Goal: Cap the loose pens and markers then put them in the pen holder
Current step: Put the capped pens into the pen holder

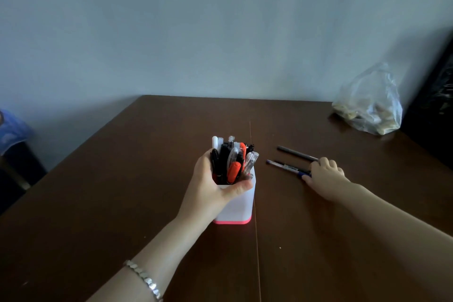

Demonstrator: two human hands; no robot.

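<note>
A white pen holder (239, 206) with a pink base stands mid-table, packed with several pens and markers (232, 159). My left hand (212, 185) grips the holder's top rim, fingers curled round it and the pens. To the right lie a grey pen (295, 153) and two pens side by side, a blue one (282, 165) nearest. My right hand (323, 174) rests over the near ends of these loose pens, fingers curled down onto them; whether it pinches one I cannot tell.
The brown table (147, 179) has a seam running down its middle. A clear plastic bag (370, 103) with pale contents sits at the back right by the wall. A dark object (434, 95) leans at the right edge. Something blue (12, 130) stands off the table's left.
</note>
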